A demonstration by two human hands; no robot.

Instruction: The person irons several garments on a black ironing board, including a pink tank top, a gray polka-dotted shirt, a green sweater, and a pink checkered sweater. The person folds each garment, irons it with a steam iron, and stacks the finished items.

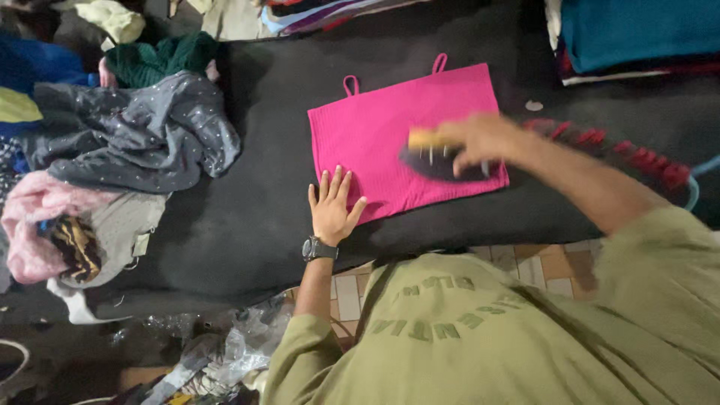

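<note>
While a bright pink top with two small strap loops lies spread flat on a dark padded table, a person in an olive shirt leans over it with both hands at work. The left hand, a dark wristwatch on its wrist, rests open and palm down, fingers spread, at the near left corner of the top, partly on the fabric and partly on the table. The right hand is closed around the pale handle of an iron, whose dark base sits on the right part of the top; hand and iron are blurred. A red and black cord trails across the table behind the right forearm. To the left on the table lies a heap of clothes: a crumpled grey dotted garment, a green knit piece beyond it, and a pink garment nearer the edge. Folded blue fabric sits at the far right. Crumpled clear plastic lies on the tiled floor below.
</note>
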